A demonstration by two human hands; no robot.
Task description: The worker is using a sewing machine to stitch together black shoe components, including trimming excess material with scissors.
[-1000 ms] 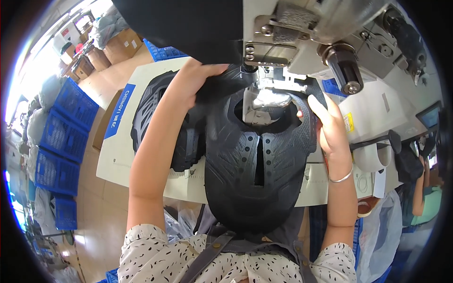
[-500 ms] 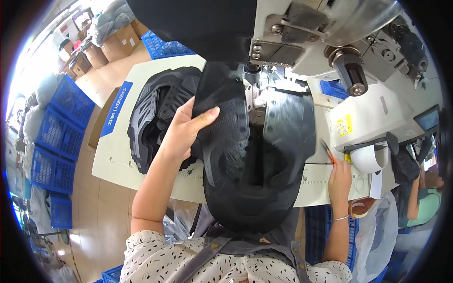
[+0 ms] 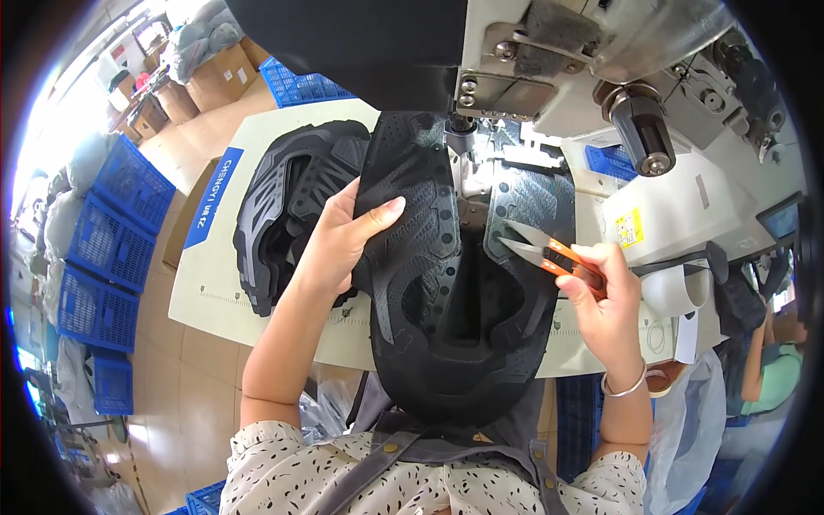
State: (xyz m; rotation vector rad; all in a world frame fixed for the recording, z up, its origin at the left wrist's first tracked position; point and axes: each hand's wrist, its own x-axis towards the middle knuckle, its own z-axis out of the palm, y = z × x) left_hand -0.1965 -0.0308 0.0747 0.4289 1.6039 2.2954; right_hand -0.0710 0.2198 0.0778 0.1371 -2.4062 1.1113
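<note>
A black shoe upper (image 3: 463, 369) lies spread flat under the sewing machine head (image 3: 506, 60), its far end beneath the presser foot (image 3: 468, 167). My left hand (image 3: 348, 232) grips its left edge, thumb on top and the fingers partly hidden underneath. In my right hand (image 3: 605, 292) is a pair of orange-handled thread snips (image 3: 558, 256). Their two blades are apart and point left, over the upper's right flap near the centre opening. Left of the upper, a stack of black and grey shoe uppers (image 3: 296, 206) rests on the pale table (image 3: 219, 292).
A dark cylindrical machine part (image 3: 639, 137) hangs at upper right. On the table's right stand a white box-shaped housing (image 3: 661, 210) and a white round object (image 3: 674, 290). Blue crates (image 3: 107, 249) line the left floor. Another person (image 3: 777, 373) sits at far right.
My right hand has lifted the snips from the table's right side and brought them left over the upper. The left hand stays at the upper's edge; the upper now lies flatter.
</note>
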